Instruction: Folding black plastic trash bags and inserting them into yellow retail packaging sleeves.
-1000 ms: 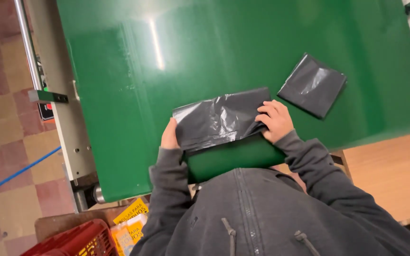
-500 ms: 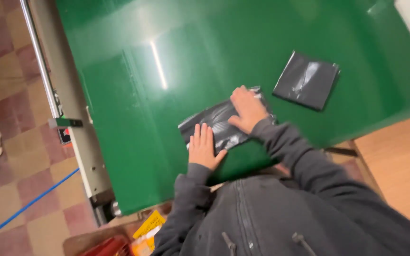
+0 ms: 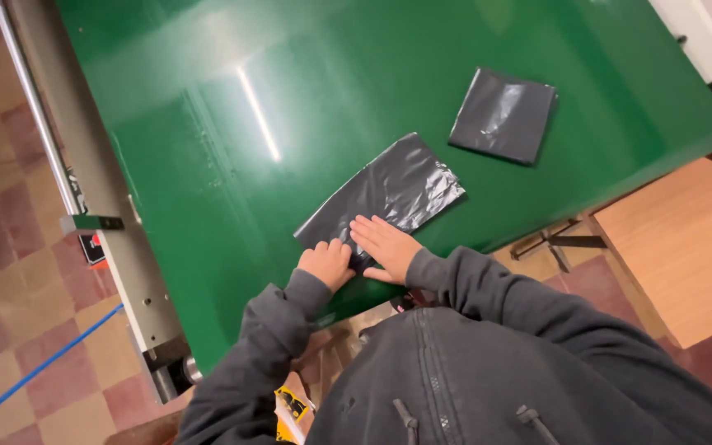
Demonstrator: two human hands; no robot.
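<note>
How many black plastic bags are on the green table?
2. One black bag lies under both hands at the table's near edge; a folded black bag lies farther off, to the right.

One head-worn camera looks steeply down from above the person; the green table [image 3: 389,91] fills the near view.

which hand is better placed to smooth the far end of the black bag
Right, probably: the right hand lies flat on the black plastic bag, fingers pointing along it. The left hand is curled at the near corner.
</note>
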